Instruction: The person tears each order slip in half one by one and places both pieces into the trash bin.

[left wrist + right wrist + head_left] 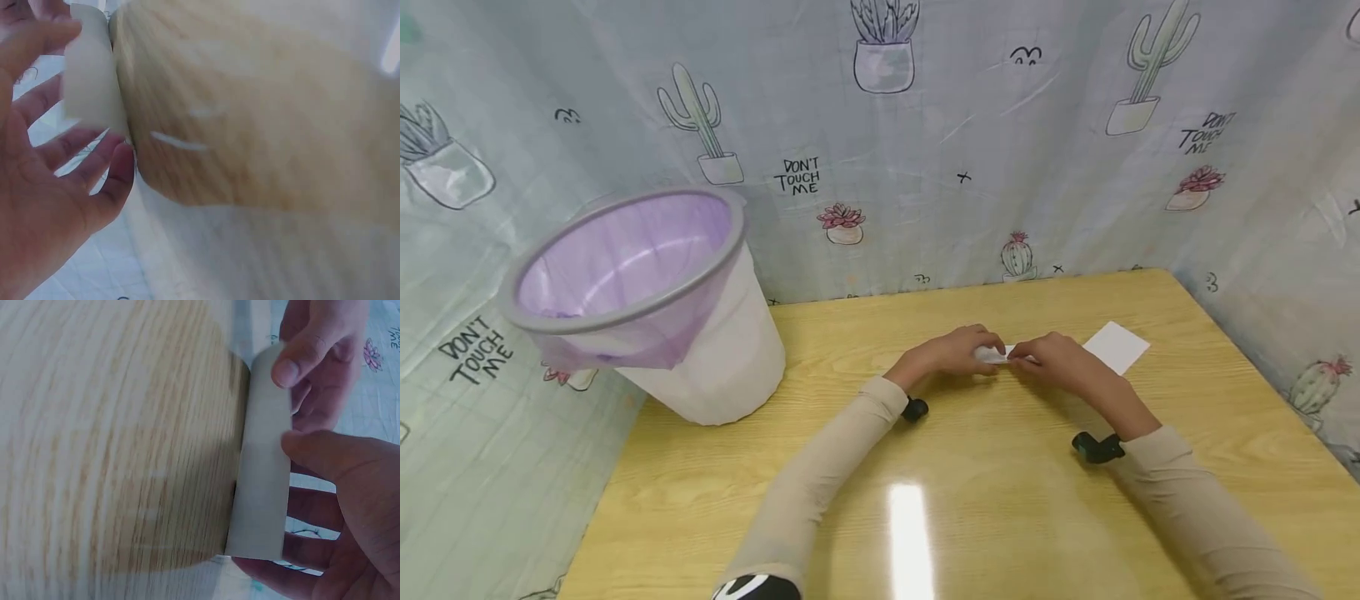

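Between the two hands, close over the far part of the table, is a strip of folded-looking white paper point(989, 355). My left hand point(962, 350) holds its left part. In the left wrist view that hand's thumb lies on the paper point(94, 72), with fingers behind it and spread. My right hand point(1062, 364) grips the other part. Seen from the right wrist, its thumb presses the near face of the paper strip point(259, 481) while the fingers reach round behind. A second white paper piece point(1117, 347) lies flat on the table just right of the right hand.
At the left a white bin point(730, 350) with a grey rim and purple liner stands at the table's edge. The wood-grain table point(1000, 500) reaches back to a patterned curtain point(925, 192) with cactus drawings. Black wrist-worn devices show under both sleeves.
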`<move>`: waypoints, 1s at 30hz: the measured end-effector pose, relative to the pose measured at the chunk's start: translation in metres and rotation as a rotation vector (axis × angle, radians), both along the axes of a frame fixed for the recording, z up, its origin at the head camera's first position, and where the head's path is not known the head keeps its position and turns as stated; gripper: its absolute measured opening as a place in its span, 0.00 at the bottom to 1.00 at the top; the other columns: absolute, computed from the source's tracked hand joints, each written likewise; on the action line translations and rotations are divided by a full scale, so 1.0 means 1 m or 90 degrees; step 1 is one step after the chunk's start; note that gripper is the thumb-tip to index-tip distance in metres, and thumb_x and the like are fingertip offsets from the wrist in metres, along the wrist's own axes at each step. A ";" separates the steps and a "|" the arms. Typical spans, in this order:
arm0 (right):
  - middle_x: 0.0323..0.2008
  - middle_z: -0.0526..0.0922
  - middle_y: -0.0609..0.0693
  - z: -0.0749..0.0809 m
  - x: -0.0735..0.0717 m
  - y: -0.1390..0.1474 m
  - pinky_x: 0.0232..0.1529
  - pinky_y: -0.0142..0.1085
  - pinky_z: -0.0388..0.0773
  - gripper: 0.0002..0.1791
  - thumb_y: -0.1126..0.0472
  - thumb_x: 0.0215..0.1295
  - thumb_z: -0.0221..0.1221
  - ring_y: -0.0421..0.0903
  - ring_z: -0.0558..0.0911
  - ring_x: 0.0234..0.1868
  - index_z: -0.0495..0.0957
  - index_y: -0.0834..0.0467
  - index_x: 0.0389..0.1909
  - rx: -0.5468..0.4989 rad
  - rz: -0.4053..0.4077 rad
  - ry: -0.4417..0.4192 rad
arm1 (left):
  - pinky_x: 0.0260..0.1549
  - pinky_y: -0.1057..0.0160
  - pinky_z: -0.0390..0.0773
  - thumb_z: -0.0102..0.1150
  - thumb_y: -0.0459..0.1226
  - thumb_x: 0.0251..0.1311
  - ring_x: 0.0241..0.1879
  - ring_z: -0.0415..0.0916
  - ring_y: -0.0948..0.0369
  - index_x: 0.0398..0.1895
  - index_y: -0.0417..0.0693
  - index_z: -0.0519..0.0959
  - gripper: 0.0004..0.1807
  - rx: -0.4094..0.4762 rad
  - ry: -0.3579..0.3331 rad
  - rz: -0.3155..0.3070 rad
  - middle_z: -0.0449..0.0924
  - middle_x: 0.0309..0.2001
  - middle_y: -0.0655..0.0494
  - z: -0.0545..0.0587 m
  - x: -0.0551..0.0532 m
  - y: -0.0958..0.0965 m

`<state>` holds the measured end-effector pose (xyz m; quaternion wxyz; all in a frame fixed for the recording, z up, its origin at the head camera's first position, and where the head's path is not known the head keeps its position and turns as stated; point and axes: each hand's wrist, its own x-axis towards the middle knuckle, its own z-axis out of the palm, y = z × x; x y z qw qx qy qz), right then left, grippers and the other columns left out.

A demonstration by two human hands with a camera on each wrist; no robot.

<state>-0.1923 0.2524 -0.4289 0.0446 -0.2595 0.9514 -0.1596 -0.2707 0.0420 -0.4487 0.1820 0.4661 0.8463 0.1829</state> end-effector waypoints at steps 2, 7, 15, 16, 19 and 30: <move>0.34 0.88 0.50 0.002 0.001 0.002 0.33 0.42 0.80 0.08 0.62 0.72 0.61 0.42 0.81 0.28 0.87 0.61 0.43 0.001 -0.009 0.011 | 0.54 0.68 0.72 0.58 0.42 0.74 0.54 0.74 0.61 0.58 0.52 0.82 0.14 0.024 0.011 0.000 0.79 0.58 0.54 0.002 0.001 0.003; 0.30 0.86 0.49 0.005 -0.002 0.001 0.30 0.40 0.77 0.07 0.63 0.72 0.62 0.40 0.77 0.25 0.86 0.61 0.41 -0.017 -0.024 0.053 | 0.46 0.71 0.75 0.55 0.39 0.76 0.44 0.80 0.66 0.51 0.49 0.87 0.12 0.087 0.039 0.075 0.87 0.47 0.58 0.007 0.008 0.006; 0.32 0.88 0.54 0.006 0.003 -0.007 0.31 0.43 0.81 0.09 0.62 0.71 0.62 0.44 0.83 0.25 0.87 0.64 0.42 -0.040 -0.040 0.148 | 0.32 0.74 0.71 0.49 0.41 0.79 0.29 0.73 0.69 0.53 0.48 0.85 0.15 0.122 0.058 0.118 0.86 0.42 0.60 0.008 0.021 0.003; 0.32 0.88 0.54 0.007 0.005 -0.007 0.31 0.44 0.82 0.09 0.62 0.71 0.62 0.45 0.83 0.25 0.87 0.64 0.42 -0.039 -0.042 0.155 | 0.31 0.74 0.71 0.49 0.41 0.79 0.29 0.73 0.69 0.53 0.47 0.85 0.15 0.130 0.053 0.118 0.86 0.42 0.59 0.009 0.022 0.002; 0.33 0.89 0.55 0.012 0.007 -0.007 0.30 0.44 0.82 0.09 0.62 0.71 0.63 0.46 0.83 0.24 0.87 0.63 0.43 -0.041 -0.046 0.180 | 0.30 0.73 0.70 0.48 0.40 0.79 0.26 0.71 0.68 0.52 0.45 0.85 0.16 0.149 0.046 0.121 0.86 0.40 0.55 0.013 0.024 -0.002; 0.34 0.90 0.54 0.024 0.008 -0.012 0.29 0.44 0.81 0.06 0.62 0.67 0.67 0.45 0.84 0.24 0.88 0.60 0.41 -0.120 -0.043 0.226 | 0.29 0.73 0.72 0.45 0.40 0.80 0.30 0.75 0.67 0.52 0.45 0.84 0.17 0.183 0.032 0.138 0.86 0.42 0.56 0.029 0.028 -0.019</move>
